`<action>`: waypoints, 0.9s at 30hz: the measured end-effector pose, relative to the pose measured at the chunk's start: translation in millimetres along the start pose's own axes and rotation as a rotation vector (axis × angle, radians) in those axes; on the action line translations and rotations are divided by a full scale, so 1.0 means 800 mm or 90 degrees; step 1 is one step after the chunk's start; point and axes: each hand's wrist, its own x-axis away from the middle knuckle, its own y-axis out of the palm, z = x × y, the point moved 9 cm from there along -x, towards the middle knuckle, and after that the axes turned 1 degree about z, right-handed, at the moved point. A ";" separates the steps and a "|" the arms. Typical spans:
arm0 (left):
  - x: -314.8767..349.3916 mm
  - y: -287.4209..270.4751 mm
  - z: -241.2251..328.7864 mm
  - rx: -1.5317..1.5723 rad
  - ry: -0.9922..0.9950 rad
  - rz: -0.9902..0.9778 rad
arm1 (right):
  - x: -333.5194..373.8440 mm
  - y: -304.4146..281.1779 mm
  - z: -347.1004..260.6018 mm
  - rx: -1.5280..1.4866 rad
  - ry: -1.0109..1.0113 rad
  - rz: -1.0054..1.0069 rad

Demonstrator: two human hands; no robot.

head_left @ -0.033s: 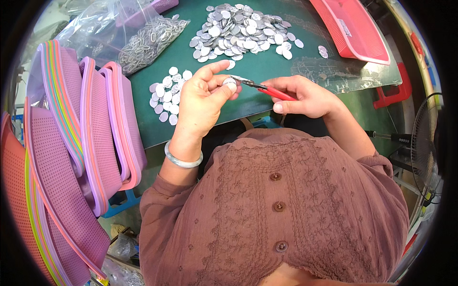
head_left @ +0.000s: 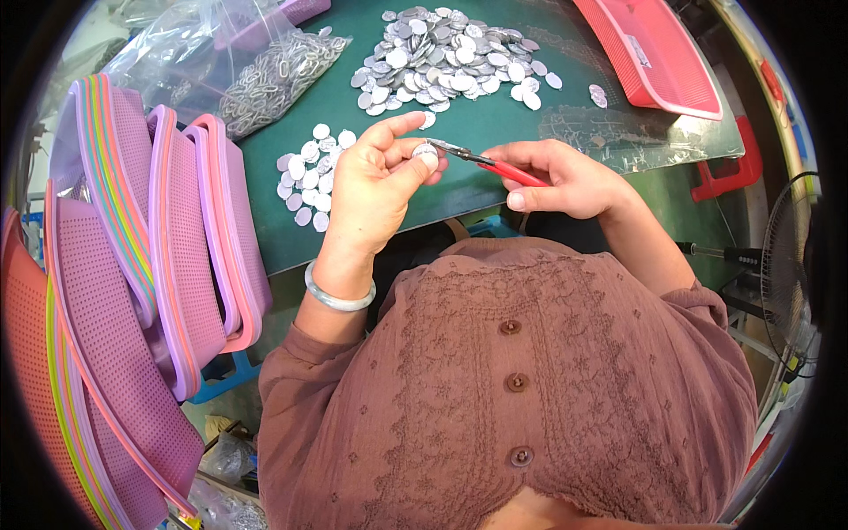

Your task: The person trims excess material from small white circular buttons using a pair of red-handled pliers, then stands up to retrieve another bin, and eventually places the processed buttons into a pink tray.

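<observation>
My left hand point(head_left: 371, 190) pinches a small silver disc point(head_left: 426, 152) between thumb and fingers, just above the green table mat point(head_left: 481, 119). In my right hand point(head_left: 565, 177) are red-handled pliers point(head_left: 495, 166), whose metal tip meets the disc's edge. A small heap of silver discs point(head_left: 309, 172) lies on the mat beside my left hand. A larger heap of the same discs point(head_left: 450, 57) lies farther back.
A clear bag of small metal rings point(head_left: 274, 71) sits at the back left. Stacked purple and pink mesh baskets point(head_left: 177, 238) stand on the left. A pink tray point(head_left: 654, 53) and a clear plastic sheet point(head_left: 618, 137) lie at the right, and a fan point(head_left: 786, 274) stands beyond.
</observation>
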 end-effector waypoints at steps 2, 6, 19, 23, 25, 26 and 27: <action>0.001 0.000 -0.001 0.023 -0.015 0.007 | 0.001 -0.001 -0.003 -0.032 0.006 0.004; 0.000 -0.006 -0.004 0.059 -0.029 0.021 | 0.002 -0.015 0.005 -0.080 -0.003 0.043; 0.000 -0.020 -0.007 0.177 -0.033 0.024 | 0.003 -0.031 0.030 -0.097 0.075 0.067; -0.001 -0.020 -0.007 0.210 -0.027 0.011 | 0.002 -0.032 0.030 -0.083 0.072 0.066; -0.002 -0.021 -0.008 0.227 -0.032 0.022 | 0.002 -0.032 0.028 -0.081 0.060 0.077; -0.002 -0.021 -0.009 0.235 -0.034 0.027 | 0.001 -0.031 0.027 -0.085 0.050 0.088; -0.003 -0.022 -0.010 0.240 -0.035 0.032 | 0.001 -0.031 0.027 -0.088 0.039 0.098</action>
